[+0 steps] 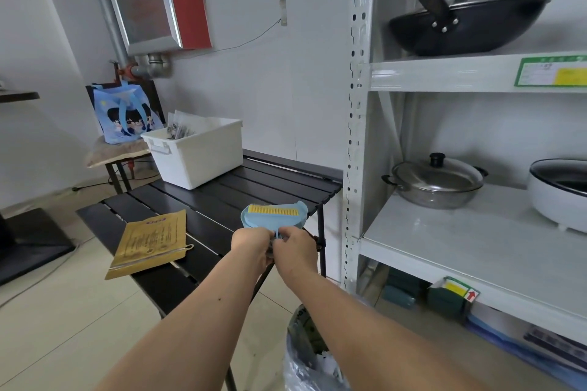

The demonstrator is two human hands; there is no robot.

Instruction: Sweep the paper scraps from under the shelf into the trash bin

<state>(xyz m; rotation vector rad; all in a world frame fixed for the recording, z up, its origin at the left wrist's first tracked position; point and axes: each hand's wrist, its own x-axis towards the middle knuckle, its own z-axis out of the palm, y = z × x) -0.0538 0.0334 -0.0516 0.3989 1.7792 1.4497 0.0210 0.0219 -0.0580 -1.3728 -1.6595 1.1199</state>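
A small light-blue dustpan with a yellow-bristled brush clipped into it [273, 215] is held upright over the near right corner of the black slatted table [222, 197]. My left hand [252, 246] and my right hand [293, 246] are both closed around its handles, side by side and touching. Below my right forearm stands the trash bin [305, 355], lined with a clear plastic bag, with white paper scraps visible inside. The grey metal shelf [476, 251] rises on the right; the floor beneath its lowest board is mostly hidden.
On the table lie a white plastic tub [197, 152] and a yellow paper envelope [149, 243]. The shelf holds a wok [470, 25], a lidded steel pot [436, 182] and a white cooker [559, 194]. Dark green boxes [444, 298] sit on its low tier. A chair with a blue bag [125, 114] stands behind.
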